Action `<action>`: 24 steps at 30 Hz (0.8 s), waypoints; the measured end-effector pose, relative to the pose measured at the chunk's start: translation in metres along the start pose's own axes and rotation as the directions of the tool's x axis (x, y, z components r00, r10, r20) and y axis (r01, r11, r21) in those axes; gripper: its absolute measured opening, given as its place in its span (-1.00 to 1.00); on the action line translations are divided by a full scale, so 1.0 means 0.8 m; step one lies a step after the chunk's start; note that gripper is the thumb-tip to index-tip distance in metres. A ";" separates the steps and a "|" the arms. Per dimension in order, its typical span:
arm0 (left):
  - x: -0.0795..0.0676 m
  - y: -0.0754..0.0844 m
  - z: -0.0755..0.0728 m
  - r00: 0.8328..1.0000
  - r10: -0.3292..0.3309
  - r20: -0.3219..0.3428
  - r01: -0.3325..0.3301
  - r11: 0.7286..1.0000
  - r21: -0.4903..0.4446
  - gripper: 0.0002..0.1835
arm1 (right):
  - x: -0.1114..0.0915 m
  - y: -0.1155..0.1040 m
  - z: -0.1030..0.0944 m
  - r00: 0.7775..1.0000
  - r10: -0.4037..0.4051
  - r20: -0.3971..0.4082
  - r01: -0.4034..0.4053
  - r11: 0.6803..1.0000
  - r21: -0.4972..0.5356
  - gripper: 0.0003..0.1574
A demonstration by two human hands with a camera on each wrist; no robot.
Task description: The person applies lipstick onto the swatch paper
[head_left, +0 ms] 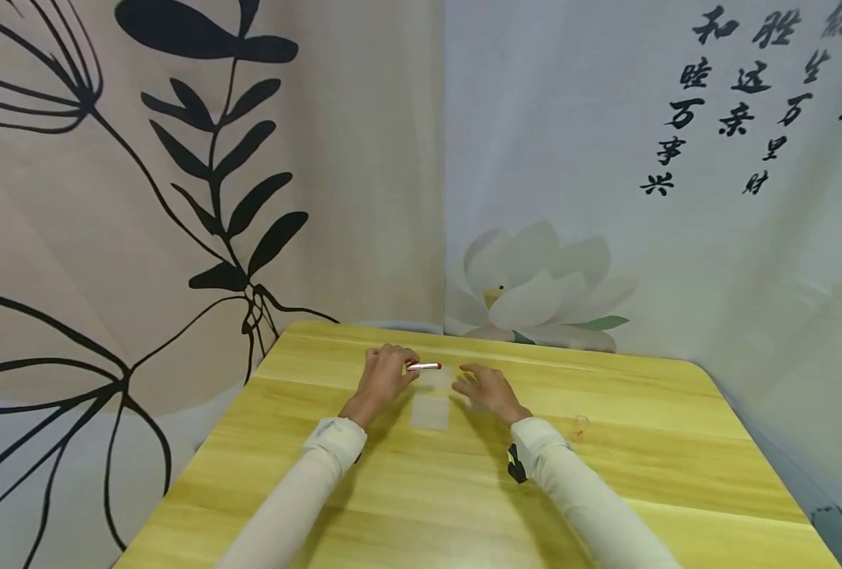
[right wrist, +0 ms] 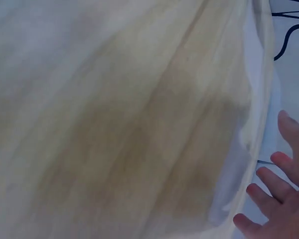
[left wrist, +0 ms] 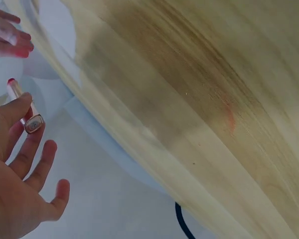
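Observation:
My left hand [head_left: 385,375] pinches a lipstick [head_left: 426,366] between thumb and fingers. The lipstick is a slim, light-coloured tube, held nearly level, its red tip pointing right toward the other hand. In the left wrist view, the label on the base end of the lipstick [left wrist: 34,124] faces the camera, and the lower fingers spread away from it. Across a small gap, my right hand [head_left: 490,390] holds nothing; its fingers [right wrist: 274,183] are spread in the right wrist view. Reddish colour shows on the right hand's fingertips [left wrist: 22,52] in the left wrist view.
A whitish square sheet [head_left: 429,413] lies on the wooden table [head_left: 421,498] between the forearms, with another pale sheet [head_left: 436,378] just beyond it. Right of the right hand is a red smear [head_left: 581,427] on the tabletop. Printed curtains [head_left: 371,197] hang behind the table.

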State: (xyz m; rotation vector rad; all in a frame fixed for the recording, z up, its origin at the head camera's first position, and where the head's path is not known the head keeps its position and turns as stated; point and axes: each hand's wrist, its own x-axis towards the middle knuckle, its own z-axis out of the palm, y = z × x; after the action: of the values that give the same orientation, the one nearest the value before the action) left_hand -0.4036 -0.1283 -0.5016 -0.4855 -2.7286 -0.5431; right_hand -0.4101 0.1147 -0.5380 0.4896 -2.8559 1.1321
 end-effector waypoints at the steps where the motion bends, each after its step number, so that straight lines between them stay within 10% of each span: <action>1: 0.002 0.000 0.003 1.000 0.003 0.006 -0.003 1.000 0.006 -0.81 | 0.002 0.000 0.001 1.000 0.010 0.002 -0.010 1.000 -0.010 -0.34; 24: 0.039 -0.008 0.037 0.998 0.020 0.067 -0.031 0.984 0.173 -0.77 | 0.032 0.002 0.019 0.993 0.028 0.114 0.012 0.944 -0.330 -0.35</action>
State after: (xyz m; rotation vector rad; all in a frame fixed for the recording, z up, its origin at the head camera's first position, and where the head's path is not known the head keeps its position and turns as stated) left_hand -0.4409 -0.1136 -0.5184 -0.5006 -2.7950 -0.2835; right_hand -0.4336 0.0982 -0.5463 0.5384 -3.0612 0.6188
